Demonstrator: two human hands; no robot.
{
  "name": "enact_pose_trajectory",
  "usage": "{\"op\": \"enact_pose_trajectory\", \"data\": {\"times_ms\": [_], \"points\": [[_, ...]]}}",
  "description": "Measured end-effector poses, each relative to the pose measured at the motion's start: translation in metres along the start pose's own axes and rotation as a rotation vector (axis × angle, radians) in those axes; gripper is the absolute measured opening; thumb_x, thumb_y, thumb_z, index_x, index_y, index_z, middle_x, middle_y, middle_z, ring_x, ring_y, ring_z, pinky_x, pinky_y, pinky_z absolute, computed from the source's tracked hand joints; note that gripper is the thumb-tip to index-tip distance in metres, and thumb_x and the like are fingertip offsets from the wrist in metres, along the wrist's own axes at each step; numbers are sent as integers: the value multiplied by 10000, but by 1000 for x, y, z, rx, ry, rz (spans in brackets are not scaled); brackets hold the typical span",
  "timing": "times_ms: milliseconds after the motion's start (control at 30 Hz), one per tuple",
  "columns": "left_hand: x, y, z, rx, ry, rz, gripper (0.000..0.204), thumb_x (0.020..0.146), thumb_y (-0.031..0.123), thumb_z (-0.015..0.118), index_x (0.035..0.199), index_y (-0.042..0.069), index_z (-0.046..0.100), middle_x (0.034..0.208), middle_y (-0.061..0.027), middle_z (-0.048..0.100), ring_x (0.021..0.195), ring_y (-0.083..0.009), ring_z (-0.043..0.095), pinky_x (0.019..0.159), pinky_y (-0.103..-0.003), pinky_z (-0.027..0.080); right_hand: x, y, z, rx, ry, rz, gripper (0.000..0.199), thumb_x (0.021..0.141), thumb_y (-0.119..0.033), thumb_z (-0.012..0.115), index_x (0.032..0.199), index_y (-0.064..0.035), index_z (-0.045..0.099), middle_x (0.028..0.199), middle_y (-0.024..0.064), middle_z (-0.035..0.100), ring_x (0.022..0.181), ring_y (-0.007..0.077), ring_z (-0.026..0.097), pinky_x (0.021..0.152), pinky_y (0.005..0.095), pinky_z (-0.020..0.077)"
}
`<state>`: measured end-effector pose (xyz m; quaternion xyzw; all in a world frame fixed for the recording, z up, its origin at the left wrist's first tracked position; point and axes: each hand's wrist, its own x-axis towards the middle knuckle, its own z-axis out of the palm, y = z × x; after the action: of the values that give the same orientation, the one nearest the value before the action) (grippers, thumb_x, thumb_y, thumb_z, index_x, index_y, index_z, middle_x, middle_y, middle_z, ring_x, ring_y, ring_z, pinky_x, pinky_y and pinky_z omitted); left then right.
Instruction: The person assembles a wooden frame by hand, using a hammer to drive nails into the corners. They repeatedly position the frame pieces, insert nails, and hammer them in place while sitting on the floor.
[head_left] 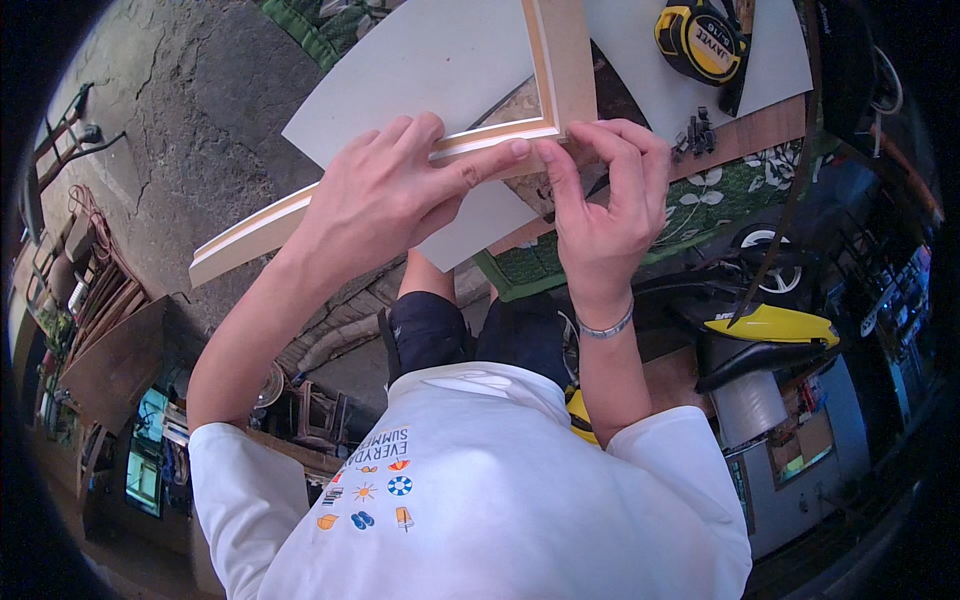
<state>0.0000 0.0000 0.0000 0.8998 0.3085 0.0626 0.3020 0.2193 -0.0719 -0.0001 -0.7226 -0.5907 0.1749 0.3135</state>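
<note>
A pale wooden frame (568,70) with a white inner edge lies across the work surface, its corner in front of me. My left hand (385,190) is wrapped over the near side of the frame, index finger stretched along it toward the corner. At the outside of that corner, the thumb and forefinger of my right hand (610,200) come together in a pinch. Whatever sits between those fingertips is too small or hidden to make out. White boards (420,65) lie beneath the frame.
To the right are a yellow and black tape measure (700,45) and several small dark pieces (695,135) on a brown board (765,125). Green patterned cloth (530,268) shows below. A yellow and black vehicle (770,325) stands right; wooden scraps (110,290) are stacked left.
</note>
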Motion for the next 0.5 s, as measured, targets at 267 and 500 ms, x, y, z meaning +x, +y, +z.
{"op": "enact_pose_trajectory", "data": {"times_ms": [267, 500], "points": [[0, 5, -1, 38, -32, -27, 771, 824, 160, 765, 1518, 419, 553, 1001, -89, 555, 838, -261, 607, 723, -397, 554, 71, 71, -51, -182, 314, 89, 364, 997, -336, 727, 1134, -2, 683, 1004, 139, 659, 874, 309, 637, 805, 436, 526], [-1, 7, -2, 60, -38, -12, 788, 840, 159, 752, 1550, 403, 514, 990, -89, 546, 851, -265, 603, 731, -400, 553, 155, 127, -68, -291, -41, 225, 458, 1001, -425, 685, 1086, 24, 709, 1013, 229, 747, 965, 356, 730, 869, 458, 551]]}}
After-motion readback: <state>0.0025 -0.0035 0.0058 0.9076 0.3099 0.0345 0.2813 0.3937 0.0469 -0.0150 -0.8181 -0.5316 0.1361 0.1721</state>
